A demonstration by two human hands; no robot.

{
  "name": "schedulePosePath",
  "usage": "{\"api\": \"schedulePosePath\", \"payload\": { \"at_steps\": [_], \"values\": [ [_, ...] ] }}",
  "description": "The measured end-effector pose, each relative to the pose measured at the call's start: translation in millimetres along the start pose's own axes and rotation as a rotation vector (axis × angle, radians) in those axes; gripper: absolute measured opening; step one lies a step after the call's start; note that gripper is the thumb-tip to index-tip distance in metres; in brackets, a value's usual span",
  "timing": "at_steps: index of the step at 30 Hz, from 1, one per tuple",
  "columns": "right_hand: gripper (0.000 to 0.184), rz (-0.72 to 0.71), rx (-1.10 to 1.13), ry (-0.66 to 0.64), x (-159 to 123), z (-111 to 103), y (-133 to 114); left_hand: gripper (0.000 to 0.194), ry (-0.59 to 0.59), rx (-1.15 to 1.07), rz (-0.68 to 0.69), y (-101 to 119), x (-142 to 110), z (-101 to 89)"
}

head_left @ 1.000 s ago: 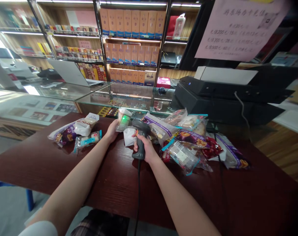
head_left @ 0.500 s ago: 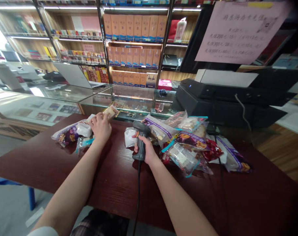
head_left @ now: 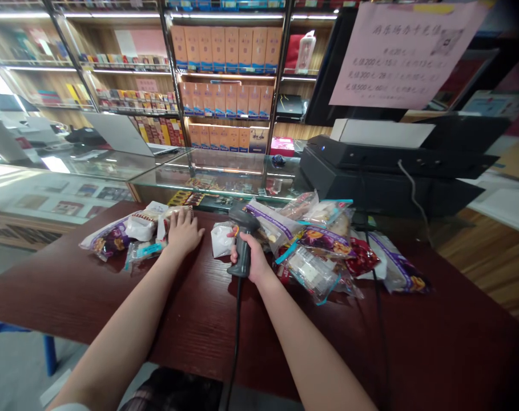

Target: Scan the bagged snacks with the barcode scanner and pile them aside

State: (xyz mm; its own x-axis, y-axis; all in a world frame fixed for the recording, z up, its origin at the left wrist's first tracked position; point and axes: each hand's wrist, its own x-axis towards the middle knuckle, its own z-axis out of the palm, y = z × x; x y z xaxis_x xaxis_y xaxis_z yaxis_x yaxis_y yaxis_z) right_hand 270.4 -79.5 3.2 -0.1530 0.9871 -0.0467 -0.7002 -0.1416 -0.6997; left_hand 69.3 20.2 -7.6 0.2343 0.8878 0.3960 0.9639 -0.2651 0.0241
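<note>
scanner [head_left: 241, 264] is being held by right hand [head_left: 256, 260], fingers clamped round handle (for control, presumably) | packet [head_left: 170, 212] is being covered by left hand [head_left: 182, 234], fingers spread

The table [head_left: 190, 337] at the bottom centre looks like dark red wood, glossy, with faint grain. At the centre, the scanner [head_left: 241, 240] is smooth, dark plastic, rather matt. Right of it, the packets [head_left: 313, 268] are shiny, crinkled clear plastic. The sign [head_left: 396, 57] at the upper right is pink, matt paper. Centre left, the showcase [head_left: 225, 171] has a reflective top, probably glass, though blur leaves that uncertain.
</note>
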Motion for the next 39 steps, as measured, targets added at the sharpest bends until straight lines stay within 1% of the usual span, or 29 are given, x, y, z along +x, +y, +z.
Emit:
{"api": "schedulePosePath", "payload": {
  "at_steps": [1, 2, 5, 7, 9, 10, 11, 13, 15, 17, 20, 22, 24, 26, 27, 29, 31, 33, 34, 37, 39],
  "values": [
    [0.028, -0.005, 0.001, 0.007, -1, 1, -2, 0.055, -0.014, -0.042, -0.041, -5, 0, 5.5],
    [0.028, -0.010, 0.001, 0.016, -2, 1, -4, 0.056, -0.003, -0.083, -0.088, -10, 1, 10.6],
    [0.032, -0.005, -0.012, 0.025, -5, 3, -9, 0.055, 0.109, -0.186, -0.174, -22, 1, 19.1],
    [0.035, 0.011, -0.026, 0.019, -6, 3, -11, 0.050, 0.190, -0.238, -0.174, -22, 1, 16.7],
    [0.036, 0.015, -0.026, 0.017, -6, 2, -11, 0.044, 0.213, -0.288, -0.141, -14, 3, 9.6],
    [0.036, 0.017, -0.022, 0.018, -6, 2, -11, 0.043, 0.193, -0.322, -0.120, -7, 4, 5.4],
    [0.036, 0.018, -0.013, 0.020, -5, 1, -11, 0.043, 0.147, -0.368, -0.096, 1, 5, 1.5],
    [0.036, 0.008, 0.014, 0.029, -4, 1, -10, 0.046, 0.019, -0.521, -0.055, 18, 7, -4.0],
    [0.035, 0.011, 0.026, 0.031, -4, 1, -10, 0.049, -0.081, -0.675, -0.007, 32, 6, -5.1],
    [0.036, 0.028, 0.018, 0.029, -4, 0, -10, 0.052, -0.130, -0.737, 0.023, 40, 4, -2.7],
    [0.037, 0.050, 0.006, 0.023, -4, 0, -9, 0.057, -0.171, -0.733, 0.006, 37, 3, 2.0],
    [0.036, 0.052, 0.007, 0.018, -4, -1, -9, 0.055, -0.178, -0.746, 0.002, 28, 5, 2.3],
    [0.035, 0.037, 0.014, 0.022, -3, -1, -8, 0.057, -0.160, -0.736, 0.037, 17, 10, -0.8],
    [0.032, -0.008, 0.032, 0.031, -2, -1, -7, 0.060, -0.138, -0.677, 0.079, 5, 14, -6.3],
    [0.031, -0.029, 0.041, 0.032, -1, -2, -7, 0.058, -0.134, -0.636, 0.092, 1, 16, -9.2],
    [0.029, -0.051, 0.054, 0.029, 0, -2, -6, 0.048, -0.134, -0.542, 0.084, -4, 17, -13.8],
    [0.028, -0.049, 0.053, 0.024, 0, -2, -5, 0.037, -0.123, -0.444, 0.034, -4, 17, -15.0],
    [0.029, -0.046, 0.048, 0.024, 1, -2, -5, 0.037, -0.089, -0.369, -0.027, -1, 14, -12.6],
    [0.029, -0.047, 0.046, 0.023, 1, -2, -5, 0.042, -0.082, -0.341, -0.049, 1, 12, -10.5],
    [0.030, -0.048, 0.045, 0.019, 0, -3, -5, 0.075, -0.115, -0.285, -0.083, 2, 5, -4.2],
    [0.030, -0.047, 0.043, 0.017, 0, -3, -5, 0.083, -0.104, -0.270, -0.104, 1, 3, -2.4]
  ]
}}
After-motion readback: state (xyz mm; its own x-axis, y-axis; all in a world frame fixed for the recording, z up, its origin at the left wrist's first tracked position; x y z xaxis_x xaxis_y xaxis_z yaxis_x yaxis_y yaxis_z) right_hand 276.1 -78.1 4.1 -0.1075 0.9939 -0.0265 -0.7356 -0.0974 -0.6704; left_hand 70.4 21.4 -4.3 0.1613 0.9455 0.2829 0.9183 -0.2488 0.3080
